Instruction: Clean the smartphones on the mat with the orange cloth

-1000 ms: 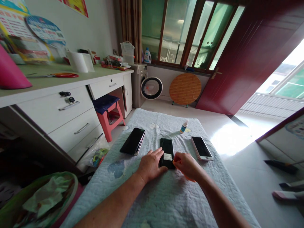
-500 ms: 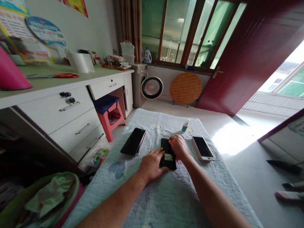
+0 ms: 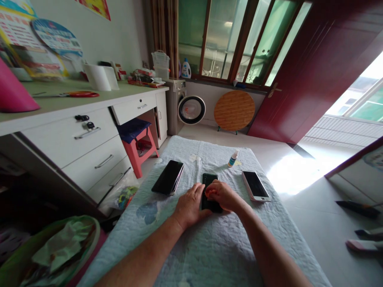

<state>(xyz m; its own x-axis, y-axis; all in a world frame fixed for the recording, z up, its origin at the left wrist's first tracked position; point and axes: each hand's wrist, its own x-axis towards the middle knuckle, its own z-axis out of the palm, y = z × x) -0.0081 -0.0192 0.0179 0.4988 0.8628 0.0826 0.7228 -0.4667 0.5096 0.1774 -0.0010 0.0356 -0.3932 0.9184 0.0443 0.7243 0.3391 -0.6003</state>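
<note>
A dark phone point(image 3: 210, 177) lies face down on the light blue quilted cover, its camera end away from me. My left hand point(image 3: 189, 205) holds it along the left edge, fingertips at the side and thumb near the lower corner. Closed over the phone's middle, my right hand point(image 3: 223, 194) pinches a small orange cloth-like piece point(image 3: 209, 195) against its back; most of that piece is hidden by the fingers. To the left lies a black-screened phone point(image 3: 168, 177), apparently on top of another flat item. A white phone point(image 3: 256, 186) lies to the right, and a small spray bottle point(image 3: 233, 158) stands beyond.
The quilted cover point(image 3: 191, 255) spreads under everything near my hands. At left are a bin point(image 3: 95, 235) with rubbish and a white desk point(image 3: 98, 135). A red stool point(image 3: 137, 155) is tucked by the desk; a washing machine point(image 3: 175, 103) with its door open stands behind.
My right hand has moved left and slightly towards me across the phone's back with the orange piece, covering the pale label seen earlier. My left hand remains at the phone's edge.
</note>
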